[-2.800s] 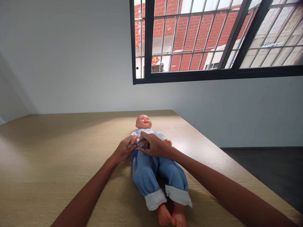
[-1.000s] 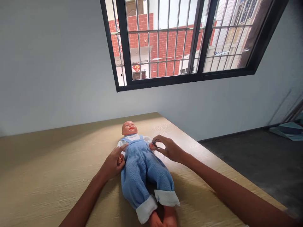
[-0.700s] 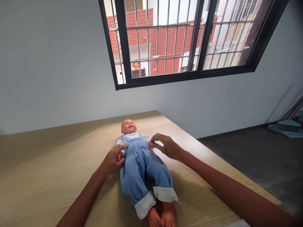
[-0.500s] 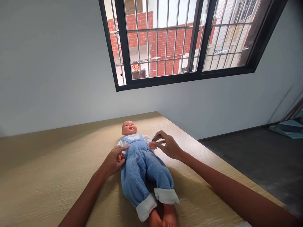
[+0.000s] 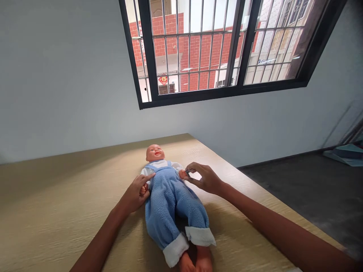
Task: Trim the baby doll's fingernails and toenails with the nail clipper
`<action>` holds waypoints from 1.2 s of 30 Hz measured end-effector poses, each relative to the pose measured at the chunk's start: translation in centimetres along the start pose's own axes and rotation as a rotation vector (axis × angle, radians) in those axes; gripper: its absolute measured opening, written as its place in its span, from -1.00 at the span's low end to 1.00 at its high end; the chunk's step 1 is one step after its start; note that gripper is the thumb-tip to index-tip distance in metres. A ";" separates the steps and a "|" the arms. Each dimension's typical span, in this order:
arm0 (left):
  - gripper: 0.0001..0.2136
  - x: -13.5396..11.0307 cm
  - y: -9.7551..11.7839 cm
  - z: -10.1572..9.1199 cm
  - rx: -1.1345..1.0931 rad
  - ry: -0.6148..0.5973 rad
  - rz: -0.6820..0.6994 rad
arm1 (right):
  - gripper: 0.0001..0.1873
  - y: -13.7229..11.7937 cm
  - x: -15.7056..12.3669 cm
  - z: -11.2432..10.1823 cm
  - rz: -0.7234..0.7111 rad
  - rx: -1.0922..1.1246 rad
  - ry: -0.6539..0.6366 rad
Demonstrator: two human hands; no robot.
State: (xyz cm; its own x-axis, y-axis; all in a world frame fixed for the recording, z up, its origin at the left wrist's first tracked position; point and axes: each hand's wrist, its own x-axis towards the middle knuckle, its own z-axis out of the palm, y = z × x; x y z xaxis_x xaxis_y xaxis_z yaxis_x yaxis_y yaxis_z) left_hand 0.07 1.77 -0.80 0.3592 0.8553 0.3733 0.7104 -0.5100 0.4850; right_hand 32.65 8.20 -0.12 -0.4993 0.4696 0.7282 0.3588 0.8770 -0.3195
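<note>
We see one doll [image 5: 170,196] on one wooden bench [image 5: 56,204]; our left hand [image 5: 135,195] clasps its arm, our right hand [image 5: 204,177] pinches a small dark tool [image 5: 187,172].

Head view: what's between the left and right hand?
The doll's blue-overalled chest; left hand at one doll hand, right hand at the other.

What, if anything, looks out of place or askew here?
Nothing stands out. The doll lies flat on its back on the table, clothes on; the left hand and right hand rest at its arms.
</note>
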 end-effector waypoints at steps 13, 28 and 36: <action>-0.39 0.1 0.1 0.0 -0.010 0.007 0.009 | -0.82 -1.0 0.6 -0.7 -0.169 -0.179 -0.123; -0.40 0.0 0.0 0.0 -0.008 0.020 0.015 | -0.86 -0.6 0.3 -0.3 -0.071 -0.151 -0.036; -0.40 0.1 -0.1 0.1 -0.006 0.018 0.013 | -0.87 -0.6 0.3 -0.3 -0.068 -0.144 -0.020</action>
State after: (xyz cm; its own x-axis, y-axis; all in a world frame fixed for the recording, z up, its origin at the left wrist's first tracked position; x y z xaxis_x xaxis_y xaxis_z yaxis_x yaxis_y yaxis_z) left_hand 0.11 1.85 -0.87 0.3577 0.8469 0.3935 0.7022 -0.5217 0.4844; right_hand 32.46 7.75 0.47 -0.5410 0.4130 0.7326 0.4321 0.8838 -0.1791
